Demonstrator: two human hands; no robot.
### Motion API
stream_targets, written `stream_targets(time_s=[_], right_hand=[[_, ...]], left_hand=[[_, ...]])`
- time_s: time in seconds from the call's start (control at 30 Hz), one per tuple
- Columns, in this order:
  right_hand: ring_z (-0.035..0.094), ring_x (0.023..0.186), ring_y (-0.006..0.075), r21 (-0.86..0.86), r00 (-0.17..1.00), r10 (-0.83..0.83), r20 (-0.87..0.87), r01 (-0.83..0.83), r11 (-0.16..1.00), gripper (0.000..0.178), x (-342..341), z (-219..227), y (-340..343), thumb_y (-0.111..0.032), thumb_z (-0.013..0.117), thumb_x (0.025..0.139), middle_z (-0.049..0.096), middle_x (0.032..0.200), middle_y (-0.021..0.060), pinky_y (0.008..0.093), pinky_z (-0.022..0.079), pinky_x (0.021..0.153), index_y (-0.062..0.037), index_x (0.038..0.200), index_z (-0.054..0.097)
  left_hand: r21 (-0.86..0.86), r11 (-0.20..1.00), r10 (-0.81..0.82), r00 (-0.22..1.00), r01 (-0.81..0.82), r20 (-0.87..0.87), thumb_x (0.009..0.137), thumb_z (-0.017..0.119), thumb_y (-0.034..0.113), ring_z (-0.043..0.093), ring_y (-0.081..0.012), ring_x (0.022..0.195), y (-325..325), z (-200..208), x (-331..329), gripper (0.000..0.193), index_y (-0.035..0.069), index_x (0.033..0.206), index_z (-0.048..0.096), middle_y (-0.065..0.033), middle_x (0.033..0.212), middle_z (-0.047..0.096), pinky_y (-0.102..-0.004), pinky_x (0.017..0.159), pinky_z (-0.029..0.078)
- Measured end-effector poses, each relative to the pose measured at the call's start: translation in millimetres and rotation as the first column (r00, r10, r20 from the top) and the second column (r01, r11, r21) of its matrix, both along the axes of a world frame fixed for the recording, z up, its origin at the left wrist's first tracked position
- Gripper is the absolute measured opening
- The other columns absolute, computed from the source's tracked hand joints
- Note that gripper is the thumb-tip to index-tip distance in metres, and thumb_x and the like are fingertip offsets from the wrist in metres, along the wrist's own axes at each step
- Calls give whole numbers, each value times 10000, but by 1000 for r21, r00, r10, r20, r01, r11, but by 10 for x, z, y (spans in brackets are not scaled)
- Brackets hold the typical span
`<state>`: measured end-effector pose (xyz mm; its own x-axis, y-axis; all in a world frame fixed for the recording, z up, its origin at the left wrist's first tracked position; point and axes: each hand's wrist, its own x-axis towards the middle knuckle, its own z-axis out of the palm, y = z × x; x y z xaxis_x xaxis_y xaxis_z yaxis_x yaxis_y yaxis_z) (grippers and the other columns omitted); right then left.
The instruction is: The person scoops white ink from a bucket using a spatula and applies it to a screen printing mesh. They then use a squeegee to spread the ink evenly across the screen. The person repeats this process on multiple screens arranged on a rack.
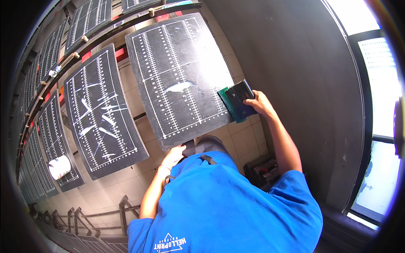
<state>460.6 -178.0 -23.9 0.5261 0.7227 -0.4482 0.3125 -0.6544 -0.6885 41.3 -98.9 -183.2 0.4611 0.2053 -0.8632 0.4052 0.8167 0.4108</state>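
At the right edge of the nearest black board (168, 118), my right hand (262, 103) grips a wide black squeegee-like tool (242, 95), thumb across its face. A green strip (230, 103) shows along the tool's left side and lower end, over the board's right corner. The board is marked with white ruled scales and a white border, with a pale smear (179, 87) near its middle. My left hand (172, 155) is low at the board's near edge, close to my waist. Its fingers are closed by a dark part under the edge; what they hold is hidden.
More marked black boards (103, 114) fan out to the left, along a curved dark rail (105, 36). A white roll-like cylinder (59, 167) sits on one board. Dark metal brackets (123, 206) stand at lower left. A grey wall (291, 63) and a window (375, 168) are on the right.
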Motion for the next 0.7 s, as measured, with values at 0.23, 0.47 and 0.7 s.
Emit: stream_targets(time_s=[0.23, 0.47, 0.7], right_hand=[[725, 906, 304, -206, 783, 543, 303, -503, 840, 450, 499, 227, 1161, -219, 782, 708, 738, 975, 161, 419, 559, 850, -68, 1124, 701], [694, 994, 333, -379, 357, 884, 301, -806, 455, 574, 845, 117, 2575, -321, 828, 658, 727, 1035, 140, 453, 554, 841, -122, 1179, 696], [676, 1071, 320, -423, 214, 917, 337, -835, 351, 761, 854, 13, 3594, -346, 865, 630, 711, 1139, 144, 417, 534, 921, -119, 1317, 631]], left_hand=[[25, 988, 151, 981, -155, 118, 940, 668, 136, 593, -250, 1155, -216, -867, -516, 441, -44, 1325, 551, -129, 1276, 619, -399, 995, 497], [210, 940, 247, 961, -269, 126, 936, 582, 113, 606, -298, 1212, -326, -329, -572, 405, -17, 1319, 567, -194, 1273, 633, -421, 1063, 479], [-33, 628, 778, 627, -777, 54, 997, 404, 32, 550, -340, 1277, -708, -12, -557, 420, -33, 1411, 435, -189, 1392, 539, -476, 1105, 440]])
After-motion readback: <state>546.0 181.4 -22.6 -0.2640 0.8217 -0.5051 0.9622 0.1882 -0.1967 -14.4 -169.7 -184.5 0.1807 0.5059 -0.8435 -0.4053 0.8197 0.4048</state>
